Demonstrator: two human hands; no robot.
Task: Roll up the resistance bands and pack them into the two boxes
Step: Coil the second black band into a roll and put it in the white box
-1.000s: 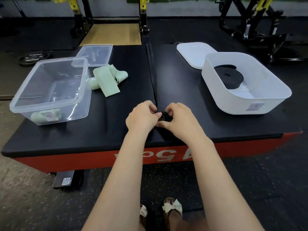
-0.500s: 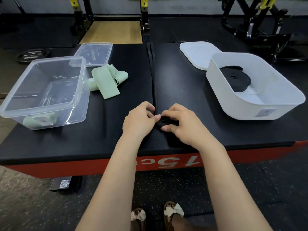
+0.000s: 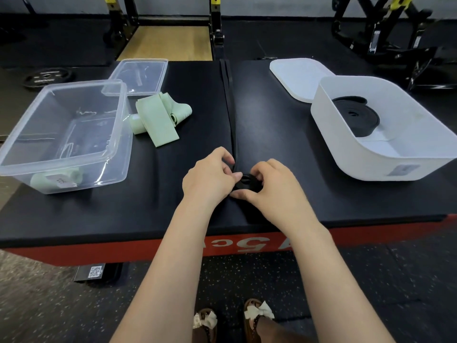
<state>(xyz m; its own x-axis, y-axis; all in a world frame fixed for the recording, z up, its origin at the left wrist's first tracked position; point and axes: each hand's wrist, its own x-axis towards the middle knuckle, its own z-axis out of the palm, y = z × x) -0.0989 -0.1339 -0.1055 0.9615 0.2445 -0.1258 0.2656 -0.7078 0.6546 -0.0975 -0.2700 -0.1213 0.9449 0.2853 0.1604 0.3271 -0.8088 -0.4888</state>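
Black rubber coils between curled fingers as the left hand and right hand pinch the small started roll of a black resistance band near the front of the padded black platform, its unrolled length running straight away up the middle. Against the frame half a second earlier the roll shows more openly between the hands. A coiled black band lies in the white box at right; loose green bands sit beside the clear box, with one green roll inside.
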